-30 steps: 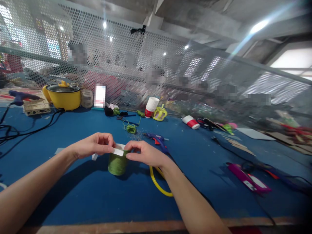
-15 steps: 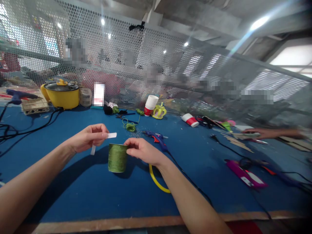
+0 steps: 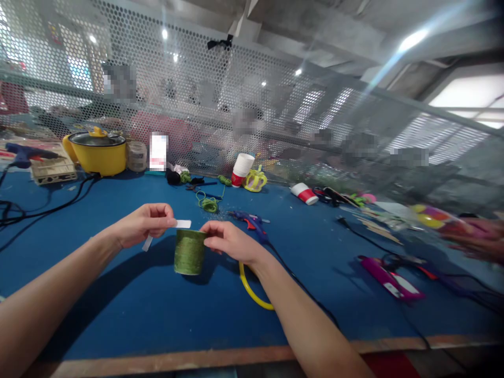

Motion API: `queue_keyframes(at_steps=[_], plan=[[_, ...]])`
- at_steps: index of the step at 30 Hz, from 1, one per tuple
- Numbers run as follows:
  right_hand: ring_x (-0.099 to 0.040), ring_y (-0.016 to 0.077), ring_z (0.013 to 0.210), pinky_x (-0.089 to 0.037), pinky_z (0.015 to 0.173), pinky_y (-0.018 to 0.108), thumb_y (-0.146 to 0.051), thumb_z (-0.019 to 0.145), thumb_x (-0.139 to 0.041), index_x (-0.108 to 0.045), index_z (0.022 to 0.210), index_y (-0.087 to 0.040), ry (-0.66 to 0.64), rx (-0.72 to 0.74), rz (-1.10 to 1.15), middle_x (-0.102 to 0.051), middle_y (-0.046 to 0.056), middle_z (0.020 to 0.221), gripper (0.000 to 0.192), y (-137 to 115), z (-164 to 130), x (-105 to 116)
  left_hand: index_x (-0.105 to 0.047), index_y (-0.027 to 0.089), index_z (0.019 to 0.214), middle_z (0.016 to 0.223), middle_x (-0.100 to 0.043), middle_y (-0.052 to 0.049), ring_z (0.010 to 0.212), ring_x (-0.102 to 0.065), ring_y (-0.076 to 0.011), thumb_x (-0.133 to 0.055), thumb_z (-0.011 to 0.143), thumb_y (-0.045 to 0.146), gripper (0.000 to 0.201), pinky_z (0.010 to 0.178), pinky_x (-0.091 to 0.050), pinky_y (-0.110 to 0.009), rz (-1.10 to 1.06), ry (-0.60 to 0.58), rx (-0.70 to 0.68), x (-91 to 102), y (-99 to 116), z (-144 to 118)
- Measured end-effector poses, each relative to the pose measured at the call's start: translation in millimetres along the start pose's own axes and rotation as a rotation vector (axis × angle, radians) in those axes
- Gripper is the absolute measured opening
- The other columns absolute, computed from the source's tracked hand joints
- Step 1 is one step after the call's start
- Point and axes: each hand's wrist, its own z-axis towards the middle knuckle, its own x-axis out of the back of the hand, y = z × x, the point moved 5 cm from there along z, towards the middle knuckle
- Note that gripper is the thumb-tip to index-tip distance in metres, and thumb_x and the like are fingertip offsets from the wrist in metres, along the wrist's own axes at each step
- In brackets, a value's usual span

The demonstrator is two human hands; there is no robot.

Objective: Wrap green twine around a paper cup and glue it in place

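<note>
Since the earlier frames, left hand [image 3: 144,224] is lifting the white strip [image 3: 181,224] off the green-wound cup [image 3: 189,252], now pinching it just above the rim. Right hand [image 3: 228,242] is pinching the cup's right rim, steadying it upright on the blue bench [image 3: 118,304]. Glue gun [image 3: 252,221] is lying just beyond.

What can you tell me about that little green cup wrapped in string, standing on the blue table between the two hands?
The green string-wrapped cup stands upright on the blue table, slightly tapered toward its base. Fine green cord, wound in tight rows, covers its whole side; the material beneath is hidden. The right hand pinches its rim on the right. The left hand holds a thin white strip just above the rim; whether it touches cannot be told. A yellow tube curves nearby.
</note>
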Motion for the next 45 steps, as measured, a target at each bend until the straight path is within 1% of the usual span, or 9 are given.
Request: queue_keyframes(at_steps=[9,16,20,23,26,32,37,42,45], plan=[[-0.043,0.0086,0.058,-0.034,0.055,0.022,-0.014,0.07,-0.053,-0.056,0.077,-0.016,0.058,0.047,-0.058,-0.05,-0.003,0.066,0.008,-8,-2,1,-0.05,0.014,0.06,0.043,-0.033,0.009,0.038,-0.026,-0.0021,-0.07,0.064,0.028,0.025,0.039,-0.02,-0.015,-0.064,0.052,0.008,2.5,-1,0],[-0.041,0.0074,0.052,-0.032,0.048,0.021,-0.017,0.07,-0.052,-0.055,0.079,-0.015,0.018,-0.022,0.028,-0.048,-0.004,0.062,0.01,0,-1,4,-0.048,0.014,0.056,0.04,-0.031,0.009,0.036,-0.026,-0.0011,-0.073,0.064,0.026,0.029,0.036,-0.019,-0.013,-0.168,0.127,0.016,14.8,-5,4],[-0.04,0.0072,0.052,-0.033,0.048,0.021,-0.017,0.069,-0.052,-0.053,0.077,-0.016,-0.004,-0.03,0.098,-0.047,-0.005,0.061,0.009,3,0,6,-0.048,0.013,0.055,0.041,-0.033,0.009,0.035,-0.027,-0.001,-0.072,0.064,0.025,0.028,0.035,-0.02,-0.013,-0.239,0.131,0.007,19.6,-6,5],[-0.041,0.0076,0.055,-0.033,0.052,0.021,-0.017,0.069,-0.053,-0.054,0.077,-0.016,0.024,0.026,0.033,-0.048,-0.004,0.064,0.008,-1,-1,6,-0.048,0.013,0.055,0.043,-0.036,0.008,0.036,-0.027,-0.0004,-0.073,0.064,0.023,0.028,0.035,-0.021,-0.012,-0.275,0.116,-0.017,20.4,-5,6],[-0.041,0.008,0.057,-0.033,0.055,0.022,-0.017,0.069,-0.054,-0.056,0.079,-0.015,0.087,0.087,-0.093,-0.048,-0.003,0.065,0.01,-9,-5,6,-0.049,0.013,0.056,0.043,-0.034,0.008,0.036,-0.028,-0.0005,-0.073,0.065,0.023,0.027,0.036,-0.021,-0.012,-0.281,0.096,-0.025,20.2,-6,6],[-0.028,0.0056,0.046,-0.023,0.045,0.02,-0.014,0.07,-0.052,-0.059,0.083,-0.015,0.181,0.006,-0.248,-0.036,-0.008,0.052,0.015,-17,-11,4,-0.05,0.014,0.057,0.041,-0.032,0.009,0.036,-0.027,-0.0011,-0.073,0.064,0.024,0.026,0.036,-0.021,-0.012,-0.262,0.112,-0.003,19.8,-10,7],[-0.034,0.0056,0.047,-0.027,0.046,0.02,-0.015,0.072,-0.053,-0.061,0.085,-0.015,0.228,0.003,-0.27,-0.048,-0.004,0.059,0.016,-18,-11,5,-0.049,0.014,0.057,0.041,-0.032,0.009,0.037,-0.028,-0.0014,-0.072,0.066,0.026,0.027,0.037,-0.022,-0.013,-0.231,0.113,0.024,18.5,-14,7],[-0.047,0.0089,0.059,-0.033,0.054,0.022,-0.019,0.073,-0.055,-0.063,0.09,-0.019,0.274,0.081,-0.369,-0.06,-0.001,0.073,0.02,-15,-10,5,-0.05,0.014,0.057,0.041,-0.033,0.009,0.037,-0.027,-0.0013,-0.073,0.064,0.026,0.027,0.037,-0.021,-0.013,-0.212,0.127,0.035,18.3,-17,7],[-0.051,0.0114,0.065,-0.034,0.057,0.023,-0.024,0.072,-0.058,-0.062,0.09,-0.022,0.318,0.077,-0.45,-0.063,0.0,0.079,0.019,-13,-9,5,-0.05,0.014,0.057,0.042,-0.034,0.008,0.037,-0.027,-0.0016,-0.073,0.064,0.026,0.027,0.036,-0.021,-0.013,-0.193,0.14,0.041,18.4,-17,7]])
